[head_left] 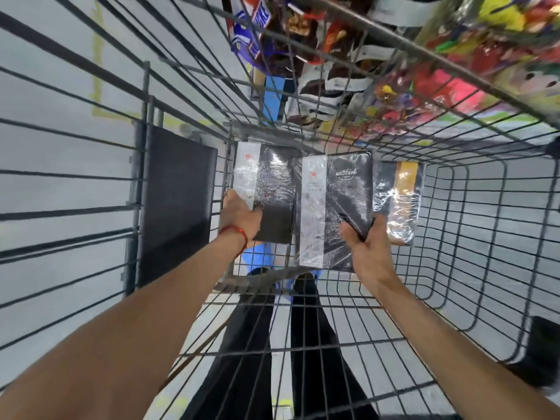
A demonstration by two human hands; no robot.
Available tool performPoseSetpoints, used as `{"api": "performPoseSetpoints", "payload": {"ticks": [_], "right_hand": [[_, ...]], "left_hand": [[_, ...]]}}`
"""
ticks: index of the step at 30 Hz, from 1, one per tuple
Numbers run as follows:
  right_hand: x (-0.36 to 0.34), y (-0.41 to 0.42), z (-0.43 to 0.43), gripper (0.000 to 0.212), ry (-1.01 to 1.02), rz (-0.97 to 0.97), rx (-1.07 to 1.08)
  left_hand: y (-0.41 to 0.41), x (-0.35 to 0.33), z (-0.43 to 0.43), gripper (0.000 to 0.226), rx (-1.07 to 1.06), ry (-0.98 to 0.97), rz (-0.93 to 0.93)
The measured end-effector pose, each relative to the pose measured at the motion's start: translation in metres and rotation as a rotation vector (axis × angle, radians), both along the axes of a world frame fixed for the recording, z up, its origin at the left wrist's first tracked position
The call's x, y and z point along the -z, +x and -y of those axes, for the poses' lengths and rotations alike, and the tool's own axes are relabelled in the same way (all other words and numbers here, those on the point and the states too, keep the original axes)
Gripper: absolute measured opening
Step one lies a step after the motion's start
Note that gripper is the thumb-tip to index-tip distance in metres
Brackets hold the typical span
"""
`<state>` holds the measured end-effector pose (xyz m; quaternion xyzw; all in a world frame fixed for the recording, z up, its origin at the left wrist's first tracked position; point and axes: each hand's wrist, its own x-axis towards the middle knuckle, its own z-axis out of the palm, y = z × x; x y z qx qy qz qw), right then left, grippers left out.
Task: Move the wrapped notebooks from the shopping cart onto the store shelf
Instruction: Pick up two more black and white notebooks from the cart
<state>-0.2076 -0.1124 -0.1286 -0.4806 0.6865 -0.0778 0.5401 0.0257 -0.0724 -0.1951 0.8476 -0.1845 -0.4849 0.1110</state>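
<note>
Three plastic-wrapped notebooks lie in the wire shopping cart (454,237). My left hand (239,215) grips the lower left corner of a black notebook with a white band (269,189). My right hand (368,241) holds the lower right edge of the middle black notebook (333,204), which is lifted slightly and overlaps the left one. A third wrapped notebook with a gold band (400,201) rests on the cart floor to the right, partly hidden behind the middle one.
A black flat panel (178,201) leans against the cart's left side. Store shelves with colourful packaged goods (394,71) stand beyond the cart's far end and right side. My legs and the grey floor show through the cart's mesh.
</note>
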Motion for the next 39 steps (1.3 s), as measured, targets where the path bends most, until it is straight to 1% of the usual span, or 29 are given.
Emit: {"api": "performPoseSetpoints", "payload": {"ticks": [2,6,11,14,16,21,25,29,32,35,36,37,39], "right_hand": [[0.004,0.000,0.002,0.034,-0.001,-0.013,-0.015],[0.011,0.001,0.004,0.034,-0.008,-0.053,-0.029],[0.016,0.002,0.005,0.032,0.004,-0.062,-0.029],[0.018,0.001,0.005,0.034,0.013,-0.064,-0.040],[0.019,0.000,0.005,0.034,0.008,-0.073,-0.041],[0.017,0.003,0.003,0.034,0.022,-0.066,-0.063],[0.019,0.002,0.002,0.033,0.051,-0.061,-0.074],[0.015,0.001,0.003,0.030,0.088,-0.068,-0.120],[0.011,-0.004,0.005,0.032,0.101,-0.048,-0.120],[0.001,-0.013,0.004,0.034,0.112,-0.018,-0.110],[-0.006,-0.017,0.004,0.037,0.122,0.002,-0.120],[-0.015,-0.019,0.003,0.049,0.123,0.021,-0.121],[-0.036,-0.026,0.001,0.089,0.115,0.016,-0.141]], "left_hand": [[0.001,-0.001,-0.004,0.036,-0.005,-0.013,0.005],[0.004,-0.007,-0.008,0.032,-0.014,-0.025,0.007],[0.002,-0.013,-0.007,0.036,-0.069,-0.062,0.023],[0.001,-0.015,-0.005,0.048,-0.098,-0.087,0.001],[-0.001,-0.015,-0.005,0.052,-0.106,-0.107,-0.009],[-0.004,-0.020,-0.013,0.041,-0.052,-0.106,0.094],[-0.002,-0.024,-0.014,0.041,-0.116,-0.108,0.036],[-0.005,-0.030,-0.014,0.052,-0.169,-0.112,0.023],[-0.012,-0.034,-0.020,0.047,-0.248,-0.130,-0.039],[-0.015,-0.051,-0.025,0.040,-0.281,-0.157,-0.023],[-0.015,-0.059,-0.028,0.041,-0.283,-0.161,-0.014],[-0.016,-0.069,-0.031,0.041,-0.287,-0.165,0.001],[-0.019,-0.086,-0.041,0.039,-0.275,-0.180,0.042]]}}
